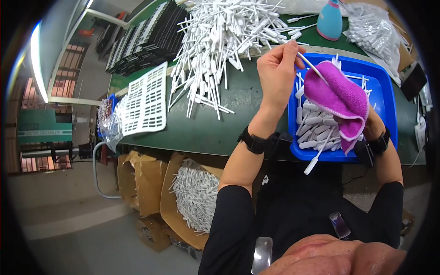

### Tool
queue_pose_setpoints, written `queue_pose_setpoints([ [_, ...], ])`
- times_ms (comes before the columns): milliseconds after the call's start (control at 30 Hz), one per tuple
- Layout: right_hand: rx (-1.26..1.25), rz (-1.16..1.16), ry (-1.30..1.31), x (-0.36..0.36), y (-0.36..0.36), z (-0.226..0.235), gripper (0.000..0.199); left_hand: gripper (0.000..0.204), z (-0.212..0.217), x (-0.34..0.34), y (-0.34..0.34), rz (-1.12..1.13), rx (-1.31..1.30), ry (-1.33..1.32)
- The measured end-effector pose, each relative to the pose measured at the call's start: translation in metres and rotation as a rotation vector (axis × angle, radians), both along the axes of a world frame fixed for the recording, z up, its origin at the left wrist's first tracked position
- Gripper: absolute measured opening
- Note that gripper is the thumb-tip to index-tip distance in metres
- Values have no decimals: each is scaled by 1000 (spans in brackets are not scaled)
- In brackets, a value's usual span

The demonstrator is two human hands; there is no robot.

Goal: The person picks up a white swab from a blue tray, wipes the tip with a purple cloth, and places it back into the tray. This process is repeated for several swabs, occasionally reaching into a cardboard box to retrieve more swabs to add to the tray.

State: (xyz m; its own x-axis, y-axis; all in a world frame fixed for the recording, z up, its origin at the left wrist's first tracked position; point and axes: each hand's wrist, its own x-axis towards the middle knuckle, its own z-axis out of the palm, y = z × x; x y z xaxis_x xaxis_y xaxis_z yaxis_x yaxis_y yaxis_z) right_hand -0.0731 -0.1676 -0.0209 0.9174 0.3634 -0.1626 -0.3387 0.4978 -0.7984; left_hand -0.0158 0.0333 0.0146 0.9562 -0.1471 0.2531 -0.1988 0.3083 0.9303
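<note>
My left hand (pixel 278 73) is closed in a pinch on the thin end of a white plastic stick (pixel 311 68). The stick's other end disappears into a folded purple cloth (pixel 337 87). Behind that cloth is my right hand (pixel 373 123), gripping it; most of its fingers are hidden. Both hands are over a blue plastic tray (pixel 388 91). White sticks with thick paddle-like ends (pixel 316 126) lie heaped in the tray, and one stick (pixel 311 166) leans out over its near edge.
A large pile of white sticks (pixel 215 32) covers the far middle of the green table (pixel 247 123). Black stacked trays (pixel 151 34) and a white slotted rack (pixel 145 98) stand left. A blue bottle (pixel 331 20) is beyond the tray. Below sits a cardboard box (pixel 167 197) of white pieces.
</note>
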Motion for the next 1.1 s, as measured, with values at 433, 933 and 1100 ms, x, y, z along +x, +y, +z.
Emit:
queue_pose_setpoints([
  [433,-8,-176,-177,3,-3,2,52,31,-11,-1,0,292,-300,69],
  [933,386,-160,-11,11,-23,8,34,31,-27,49,126,756,1425,-3],
  [1100,215,-128,109,11,-28,-11,37,33,-46,83,173,661,1543,-15],
])
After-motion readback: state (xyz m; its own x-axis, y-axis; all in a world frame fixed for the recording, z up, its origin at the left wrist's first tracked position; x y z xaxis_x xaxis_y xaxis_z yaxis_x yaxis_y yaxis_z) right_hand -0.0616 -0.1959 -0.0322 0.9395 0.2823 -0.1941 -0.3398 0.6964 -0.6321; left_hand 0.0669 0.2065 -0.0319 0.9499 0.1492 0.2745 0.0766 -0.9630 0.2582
